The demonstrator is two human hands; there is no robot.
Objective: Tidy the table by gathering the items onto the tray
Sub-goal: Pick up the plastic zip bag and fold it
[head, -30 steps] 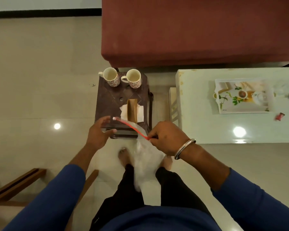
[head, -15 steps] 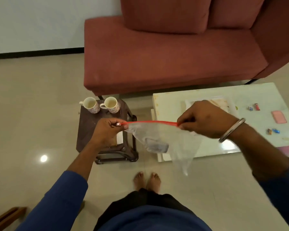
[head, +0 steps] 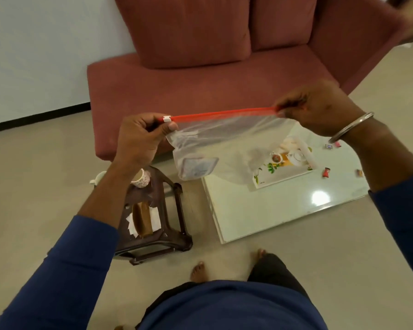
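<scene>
Two hands, left hand [head: 138,136] and right hand [head: 317,108], each pinch an end of the bag [head: 224,144], stretching its red zip taut, probably to seal it before the tray [head: 265,182].

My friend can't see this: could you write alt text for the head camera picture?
Two hands, left and right, stretch a clear zip bag by its red seal, a small packet inside. Below stand a brown stool with a cup and a white table bearing a floral tray.

Clear plastic bag [head: 227,141], glossy table [head: 284,206]
</scene>
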